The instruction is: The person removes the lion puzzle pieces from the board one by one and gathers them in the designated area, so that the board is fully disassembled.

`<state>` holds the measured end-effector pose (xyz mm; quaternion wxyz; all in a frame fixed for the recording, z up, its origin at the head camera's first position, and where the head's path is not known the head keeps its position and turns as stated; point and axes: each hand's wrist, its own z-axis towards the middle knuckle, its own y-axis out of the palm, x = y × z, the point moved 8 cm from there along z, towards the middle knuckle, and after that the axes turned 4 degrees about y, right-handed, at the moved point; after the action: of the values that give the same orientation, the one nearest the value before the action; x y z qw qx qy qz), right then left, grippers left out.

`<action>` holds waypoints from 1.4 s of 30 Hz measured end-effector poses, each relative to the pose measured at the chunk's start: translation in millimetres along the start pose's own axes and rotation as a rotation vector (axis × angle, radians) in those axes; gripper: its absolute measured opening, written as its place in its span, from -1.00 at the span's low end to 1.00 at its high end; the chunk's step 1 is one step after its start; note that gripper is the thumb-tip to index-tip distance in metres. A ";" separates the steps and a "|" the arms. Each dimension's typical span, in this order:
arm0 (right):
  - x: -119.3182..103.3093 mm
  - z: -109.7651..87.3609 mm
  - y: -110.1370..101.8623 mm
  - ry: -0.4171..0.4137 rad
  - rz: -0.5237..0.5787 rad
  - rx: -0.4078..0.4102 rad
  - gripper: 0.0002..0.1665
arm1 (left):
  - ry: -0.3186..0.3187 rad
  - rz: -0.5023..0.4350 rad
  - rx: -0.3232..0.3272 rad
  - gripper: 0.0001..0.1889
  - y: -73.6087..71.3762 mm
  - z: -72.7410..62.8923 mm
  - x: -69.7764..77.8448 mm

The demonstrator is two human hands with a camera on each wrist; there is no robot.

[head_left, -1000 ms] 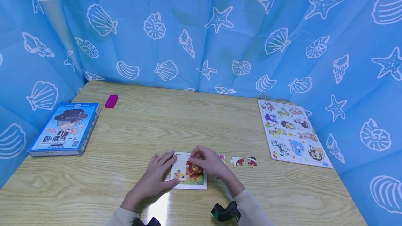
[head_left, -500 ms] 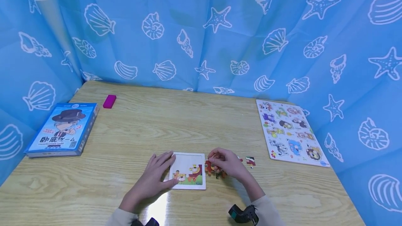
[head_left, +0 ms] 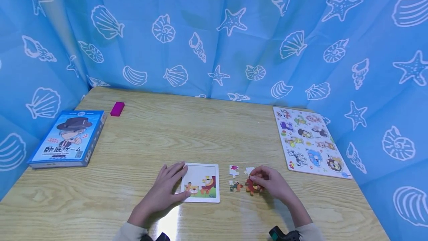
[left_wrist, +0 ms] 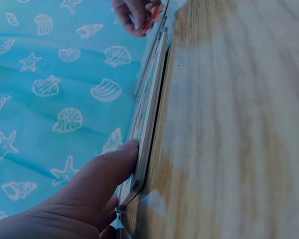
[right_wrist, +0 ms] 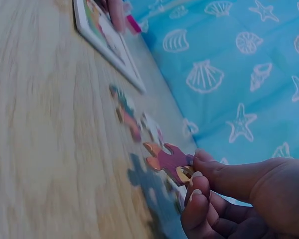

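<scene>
A small white puzzle tray (head_left: 197, 171) lies on the table; joined pieces (head_left: 208, 189) with a cartoon animal fill its lower part. My left hand (head_left: 167, 187) rests along the tray's left side, fingers extended at the far left corner and thumb on the near edge. In the left wrist view the thumb (left_wrist: 112, 164) presses on the tray's rim. To the right of the tray, my right hand (head_left: 272, 183) pinches a dark red and orange jigsaw piece (right_wrist: 169, 160) between thumb and fingertips, held above the table in the right wrist view.
Loose pieces lie between tray and right hand: one with a pink flower (head_left: 234, 170), one green and orange (head_left: 235, 186), and a white one (head_left: 249, 170) partly covered. An animal board (head_left: 311, 140) lies right, a blue game box (head_left: 68, 137) left, a magenta block (head_left: 117, 109) behind.
My right hand has moved right, carrying the red and orange jigsaw piece from over the tray to beside the loose pieces. My left hand has stayed on the tray.
</scene>
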<state>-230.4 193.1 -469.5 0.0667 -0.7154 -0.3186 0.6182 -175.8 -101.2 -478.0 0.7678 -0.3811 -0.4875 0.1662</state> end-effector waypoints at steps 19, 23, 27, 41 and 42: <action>10.7 -3.5 -9.7 0.022 -0.243 0.179 -0.90 | -0.002 0.002 0.012 -0.22 -3.1 1.1 -0.2; 7.9 -1.3 -8.0 0.017 -0.295 0.198 -0.92 | -0.013 -0.001 0.001 -0.21 -3.0 1.0 -0.5; 8.3 -1.7 -6.2 0.026 -0.306 0.192 -0.92 | -0.023 -0.006 -0.014 -0.21 -1.7 0.1 -0.3; 11.4 -0.4 -5.6 0.028 -0.316 0.196 -0.87 | -0.029 -0.011 -0.019 -0.21 0.4 0.1 -0.1; 11.7 -0.4 -5.6 0.034 -0.314 0.199 -0.86 | -0.030 -0.011 -0.020 -0.21 0.7 0.1 -0.4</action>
<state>-231.7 203.9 -476.5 0.2383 -0.6570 -0.3623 0.6167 -176.0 -100.9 -478.7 0.7576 -0.3835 -0.5025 0.1628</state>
